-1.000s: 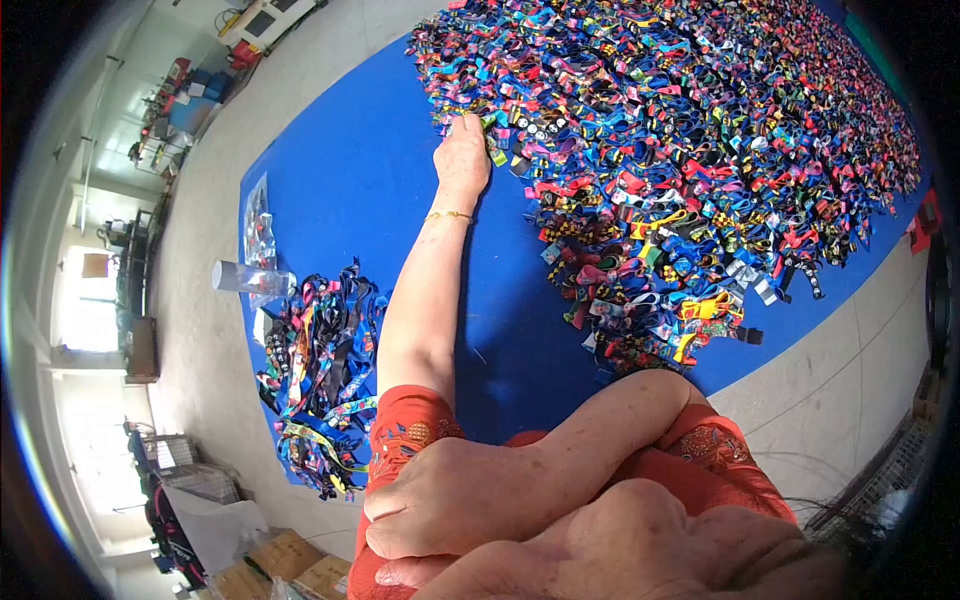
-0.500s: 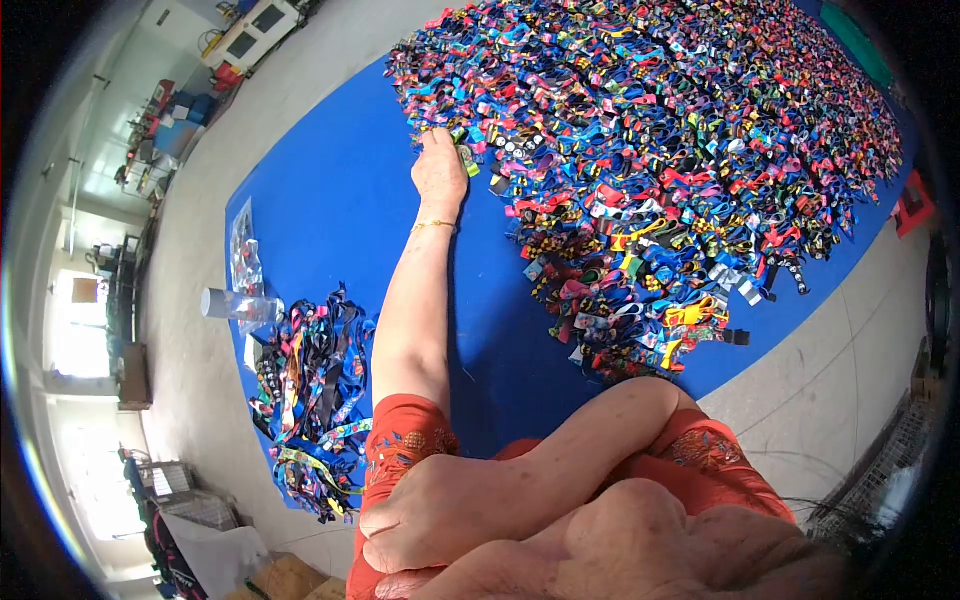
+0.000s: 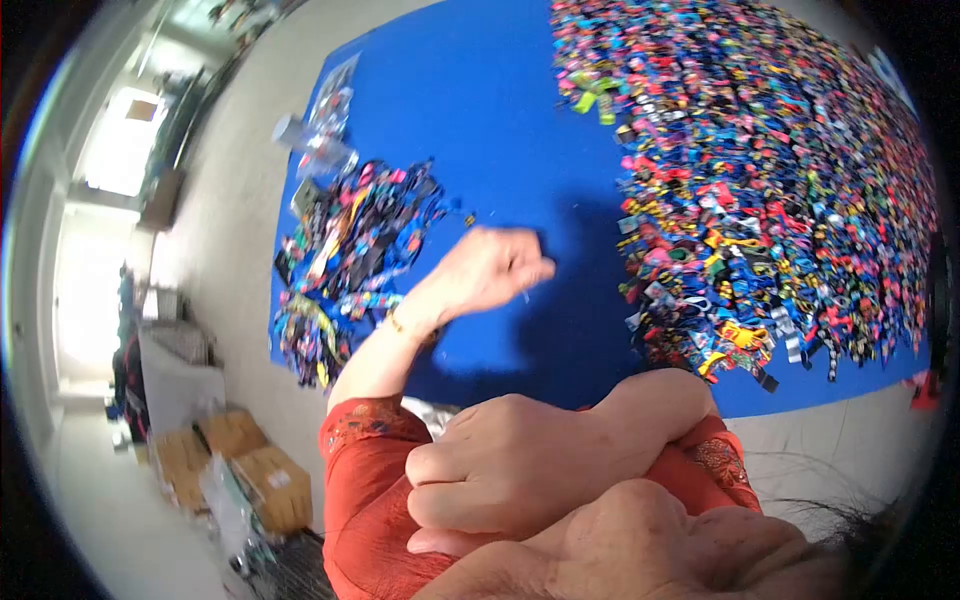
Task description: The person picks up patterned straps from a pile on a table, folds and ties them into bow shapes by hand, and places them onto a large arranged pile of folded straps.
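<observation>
My left hand (image 3: 492,268) hangs over the blue mat (image 3: 480,120), between the two heaps of straps. Its fingers are curled in, and nothing shows in them. Folded across my body, my right hand (image 3: 490,475) lies closed against the red top (image 3: 360,490), with nothing visible in it. Rows of small multicoloured looped straps (image 3: 760,190) cover the right side of the mat. A looser heap of longer patterned straps (image 3: 350,240) lies to the left of my left hand.
A clear cylindrical container (image 3: 310,138) and a clear plastic bag (image 3: 336,95) lie at the mat's upper left. Cardboard boxes (image 3: 270,485) stand on the floor at the lower left. A red object (image 3: 922,390) is by the right edge.
My left hand has drawn back from the edge of the looped straps towards my body. The view has turned, so the mat and both heaps appear shifted. My right hand stays folded across my body.
</observation>
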`<state>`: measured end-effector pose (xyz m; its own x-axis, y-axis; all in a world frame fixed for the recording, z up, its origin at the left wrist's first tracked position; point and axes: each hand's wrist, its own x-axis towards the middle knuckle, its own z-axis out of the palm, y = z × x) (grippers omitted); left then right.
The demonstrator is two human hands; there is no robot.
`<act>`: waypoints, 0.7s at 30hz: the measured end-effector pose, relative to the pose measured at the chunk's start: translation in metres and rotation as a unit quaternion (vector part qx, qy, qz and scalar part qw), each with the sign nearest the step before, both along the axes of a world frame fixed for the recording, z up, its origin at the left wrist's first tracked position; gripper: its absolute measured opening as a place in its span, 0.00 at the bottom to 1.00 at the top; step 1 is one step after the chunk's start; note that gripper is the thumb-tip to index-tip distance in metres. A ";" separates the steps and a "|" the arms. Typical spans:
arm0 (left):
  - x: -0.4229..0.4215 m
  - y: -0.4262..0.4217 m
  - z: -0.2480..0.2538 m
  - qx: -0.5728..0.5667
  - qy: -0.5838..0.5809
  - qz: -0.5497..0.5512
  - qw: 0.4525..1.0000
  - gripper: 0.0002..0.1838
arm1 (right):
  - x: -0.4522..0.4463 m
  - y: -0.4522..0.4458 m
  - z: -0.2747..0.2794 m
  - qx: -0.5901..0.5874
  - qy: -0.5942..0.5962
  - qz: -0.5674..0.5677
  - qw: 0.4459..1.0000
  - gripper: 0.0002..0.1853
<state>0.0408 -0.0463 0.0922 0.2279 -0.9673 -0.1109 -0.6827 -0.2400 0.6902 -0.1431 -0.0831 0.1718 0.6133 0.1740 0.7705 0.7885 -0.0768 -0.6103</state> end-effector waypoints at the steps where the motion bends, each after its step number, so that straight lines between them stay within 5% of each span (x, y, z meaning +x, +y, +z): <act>1: -0.007 0.030 -0.002 0.024 0.002 0.003 1.000 0.19 | 0.001 0.001 -0.001 -0.020 -0.016 0.000 1.000 0.16; 5: -0.049 0.139 -0.053 -0.011 0.063 0.261 0.963 0.24 | 0.004 0.012 -0.006 -0.048 -0.035 -0.017 0.998 0.18; 8: -0.085 0.186 -0.092 -0.049 0.189 0.439 0.877 0.26 | 0.008 0.018 -0.009 -0.052 -0.024 0.004 0.998 0.18; 11: -0.099 0.192 -0.099 -0.115 -0.043 0.321 0.939 0.25 | 0.008 0.021 -0.009 -0.067 -0.006 0.040 0.997 0.17; 16: -0.097 0.186 -0.109 -0.156 -0.269 0.197 0.930 0.22 | 0.005 0.025 -0.010 -0.080 -0.004 0.069 0.994 0.11; 21: -0.096 0.182 -0.112 -0.183 -0.302 0.178 0.918 0.23 | 0.013 0.024 -0.011 -0.096 -0.014 0.078 0.992 0.10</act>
<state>-0.0553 0.1360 -0.0196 0.4496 -0.7671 0.4577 -0.8910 -0.3492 0.2900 -0.1299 -0.0592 0.1607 0.5456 0.4113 0.7302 0.8167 -0.0654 -0.5734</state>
